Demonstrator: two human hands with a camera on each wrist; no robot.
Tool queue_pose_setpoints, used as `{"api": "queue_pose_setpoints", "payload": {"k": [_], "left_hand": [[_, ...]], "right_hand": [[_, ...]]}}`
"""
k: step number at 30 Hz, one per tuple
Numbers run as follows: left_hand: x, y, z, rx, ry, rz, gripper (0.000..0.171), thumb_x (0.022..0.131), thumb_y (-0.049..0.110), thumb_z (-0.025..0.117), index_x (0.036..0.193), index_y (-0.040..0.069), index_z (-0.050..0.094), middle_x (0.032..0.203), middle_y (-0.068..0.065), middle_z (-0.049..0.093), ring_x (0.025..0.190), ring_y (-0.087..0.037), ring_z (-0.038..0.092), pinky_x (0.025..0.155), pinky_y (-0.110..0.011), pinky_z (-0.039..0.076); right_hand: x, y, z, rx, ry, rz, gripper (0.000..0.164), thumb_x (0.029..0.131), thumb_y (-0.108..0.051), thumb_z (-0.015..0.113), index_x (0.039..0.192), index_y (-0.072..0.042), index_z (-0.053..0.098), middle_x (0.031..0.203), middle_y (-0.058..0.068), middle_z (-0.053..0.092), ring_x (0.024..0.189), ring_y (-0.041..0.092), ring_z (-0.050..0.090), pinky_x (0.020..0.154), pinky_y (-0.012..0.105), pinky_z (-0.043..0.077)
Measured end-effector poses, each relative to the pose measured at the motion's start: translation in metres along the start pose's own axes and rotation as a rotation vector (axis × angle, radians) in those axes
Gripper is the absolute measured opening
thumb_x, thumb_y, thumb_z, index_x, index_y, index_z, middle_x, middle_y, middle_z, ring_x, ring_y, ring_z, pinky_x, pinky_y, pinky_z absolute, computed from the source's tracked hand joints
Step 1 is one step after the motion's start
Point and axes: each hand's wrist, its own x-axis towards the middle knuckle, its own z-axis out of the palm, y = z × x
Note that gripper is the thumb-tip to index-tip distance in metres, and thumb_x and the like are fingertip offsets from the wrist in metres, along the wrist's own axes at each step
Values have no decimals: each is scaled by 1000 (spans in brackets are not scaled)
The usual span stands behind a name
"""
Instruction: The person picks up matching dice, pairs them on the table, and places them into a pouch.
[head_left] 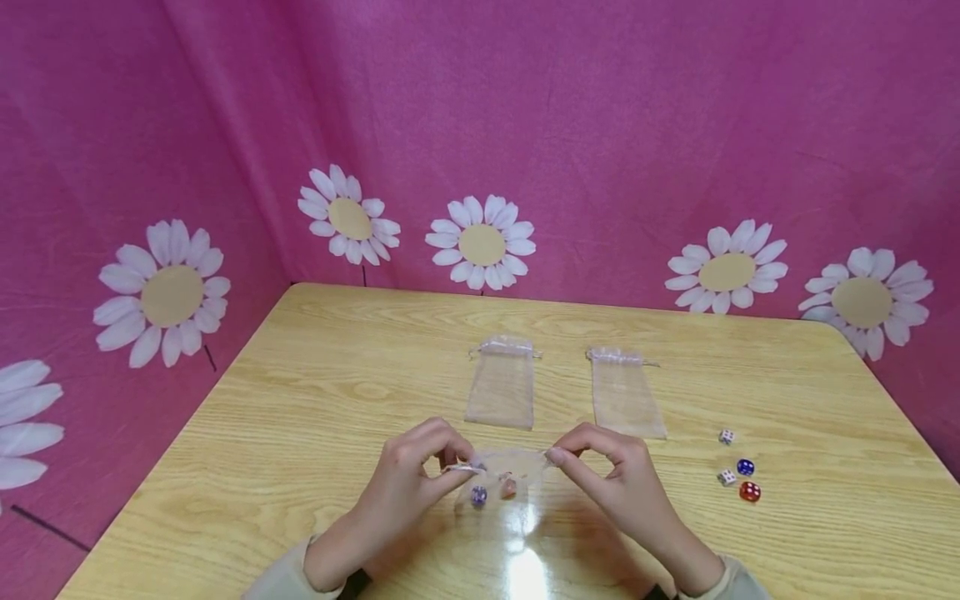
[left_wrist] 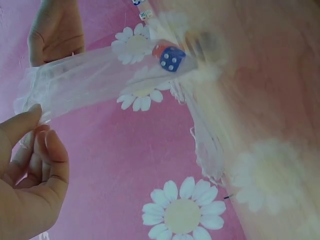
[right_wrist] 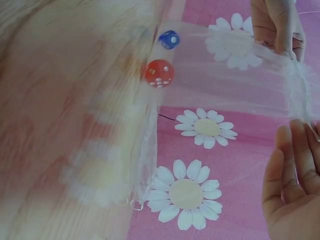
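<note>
Between both hands hangs a sheer pale organza drawstring bag (head_left: 492, 505), held by its top edge. My left hand (head_left: 420, 471) pinches one corner of the opening between thumb and fingers. At the opposite corner my right hand (head_left: 615, 475) pinches the rim the same way. A blue die (left_wrist: 171, 59) and a red die (right_wrist: 159, 73) with white pips lie at the bottom of the bag, seen through the mesh. The wrist views show the bag (left_wrist: 95, 82) stretched between the two hands, with the dice at its closed end.
Two more sheer drawstring bags, a left one (head_left: 501, 387) and a right one (head_left: 627, 398), lie flat beyond the hands. To the right on the wooden table (head_left: 360, 358) sit two white dice (head_left: 727, 436), a blue die (head_left: 746, 467) and a red die (head_left: 750, 492). A pink flowered curtain (head_left: 585, 150) backs the table.
</note>
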Motion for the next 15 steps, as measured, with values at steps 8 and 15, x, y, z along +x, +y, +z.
{"api": "queue_pose_setpoints", "payload": {"k": [8,15], "left_hand": [[3,-4,-5,44,-28,11,35,68,6,86,100,9,71,91,-2,70,67,-5,56,58,-14,50],[7,-3,-10,38,-28,68,22,72,4,83,90,12,74,81,2,70,65,-4,55,58,-12,47]], "right_hand": [[2,-5,-2,23,37,83,20,87,5,67,83,-14,71,78,0,72,75,4,66,72,19,54],[1,-5,-2,77,82,120,17,88,6,65,83,-9,71,76,1,70,72,8,64,70,20,53]]}}
